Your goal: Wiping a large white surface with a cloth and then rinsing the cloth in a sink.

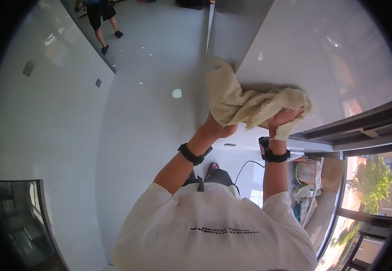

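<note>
The towel [250,101], cream and shaggy, was bunched against the corner of a glossy white slab [322,54], a little up and right of the picture's centre. It draped over the slab's edge, one end sticking up at 12 o'clock from the bunch, so both the face and the edge got covered. The left hand [218,128] sat at the towel's 7 o'clock, fingers closed into the cloth from below, probably to keep it from sliding. The right hand [282,119] pressed at 4 o'clock, fingers curled around a fold, pinning it to the surface. Both wrists wore black bands [275,156]. Below, a white shirt [214,226] filled 6 o'clock. At 4 o'clock stood a window [367,180]; at 11 o'clock another person's legs [106,27] showed on the floor [151,67].
</note>
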Motion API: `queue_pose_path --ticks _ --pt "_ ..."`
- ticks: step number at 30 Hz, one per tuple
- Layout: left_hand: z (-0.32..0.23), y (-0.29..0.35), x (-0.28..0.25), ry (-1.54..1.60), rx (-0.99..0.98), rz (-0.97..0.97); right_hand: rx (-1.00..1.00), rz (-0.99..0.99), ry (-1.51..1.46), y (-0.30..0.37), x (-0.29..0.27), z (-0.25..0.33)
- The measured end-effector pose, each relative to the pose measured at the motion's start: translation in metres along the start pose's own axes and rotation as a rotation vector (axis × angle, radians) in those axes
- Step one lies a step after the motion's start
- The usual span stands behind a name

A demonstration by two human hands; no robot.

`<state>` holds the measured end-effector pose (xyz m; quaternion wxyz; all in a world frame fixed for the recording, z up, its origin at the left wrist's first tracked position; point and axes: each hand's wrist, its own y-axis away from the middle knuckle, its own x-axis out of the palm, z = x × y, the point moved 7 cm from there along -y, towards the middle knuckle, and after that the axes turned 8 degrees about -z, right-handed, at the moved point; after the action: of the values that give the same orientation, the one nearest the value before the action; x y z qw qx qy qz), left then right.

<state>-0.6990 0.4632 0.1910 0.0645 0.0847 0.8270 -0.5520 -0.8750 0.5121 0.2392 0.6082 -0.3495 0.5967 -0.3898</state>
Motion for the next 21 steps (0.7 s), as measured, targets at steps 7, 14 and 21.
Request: queue_pose_path --ticks 7,14,21 --pt "-0.004 0.027 0.001 0.261 -0.374 -0.180 0.368 -0.031 -0.268 0.086 0.004 -0.050" --pt "0.046 0.008 -0.006 0.566 -0.576 -0.069 0.272 0.002 -0.316 0.088 0.022 -0.002" --pt "0.027 -0.059 -0.001 0.595 -0.063 0.058 0.161 0.003 -0.181 0.070 0.008 0.000"
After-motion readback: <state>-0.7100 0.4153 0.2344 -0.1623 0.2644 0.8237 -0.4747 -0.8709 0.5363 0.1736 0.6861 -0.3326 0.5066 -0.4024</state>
